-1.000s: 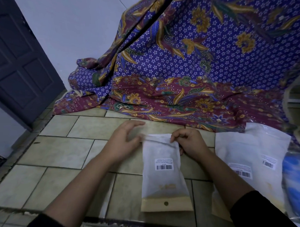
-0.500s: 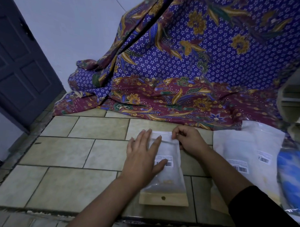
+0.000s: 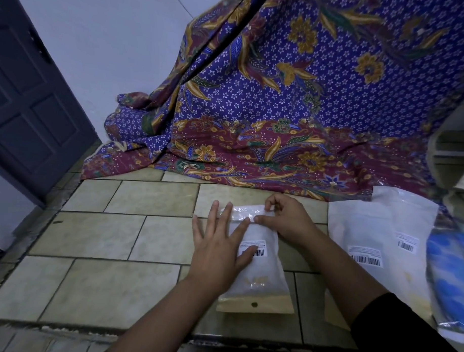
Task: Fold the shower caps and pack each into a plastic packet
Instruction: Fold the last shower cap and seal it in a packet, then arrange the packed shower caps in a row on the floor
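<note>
A frosted plastic packet (image 3: 264, 271) with a barcode label and a tan card strip lies flat on the tiled surface (image 3: 111, 285) in front of me. My left hand (image 3: 217, 251) rests flat on its left half with fingers spread, pressing it down. My right hand (image 3: 284, 219) pinches the packet's far flap, thumb and fingers folded over the clear top edge. The packet's contents are too cloudy to make out.
Two more frosted packets (image 3: 365, 241) with barcode labels lie to the right, next to a blue-patterned plastic item (image 3: 451, 267) at the right edge. A purple and maroon batik cloth (image 3: 293, 120) hangs behind. A dark door (image 3: 31, 97) stands at the left.
My left hand left the packet's top left corner and came down flat on the packet's body. My right hand stayed at the top flap.
</note>
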